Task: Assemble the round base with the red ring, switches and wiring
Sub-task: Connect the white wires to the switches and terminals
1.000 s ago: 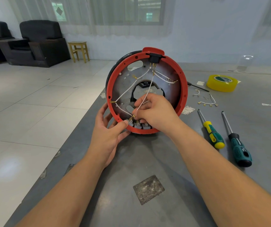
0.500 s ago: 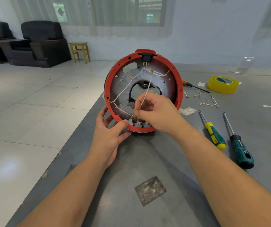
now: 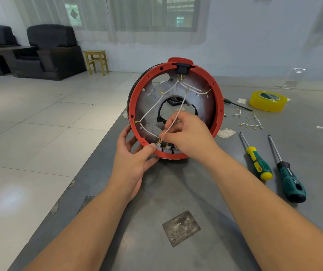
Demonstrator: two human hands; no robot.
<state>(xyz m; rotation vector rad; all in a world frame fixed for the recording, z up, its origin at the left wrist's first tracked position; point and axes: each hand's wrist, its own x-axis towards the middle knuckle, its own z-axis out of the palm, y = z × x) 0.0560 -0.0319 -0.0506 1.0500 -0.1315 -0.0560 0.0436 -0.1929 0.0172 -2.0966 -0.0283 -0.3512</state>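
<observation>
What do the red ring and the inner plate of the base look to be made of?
Red ring: likely moulded plastic, matte, uniform colour with moulded screw holes. Inner plate: probably sheet metal, dull grey with dark mottling, punched holes and slots. Neither is certain from looks alone.

both forearms outstretched, left hand [image 3: 132, 159] cupped, right hand [image 3: 188, 133] fingers pinched

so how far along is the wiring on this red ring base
Done: the red ring is on the base, and white wires run from the black socket. In hand: the right hand pinches a wire at the switches while the left hand steadies the rim. Left: spare wires lie unused.
</observation>
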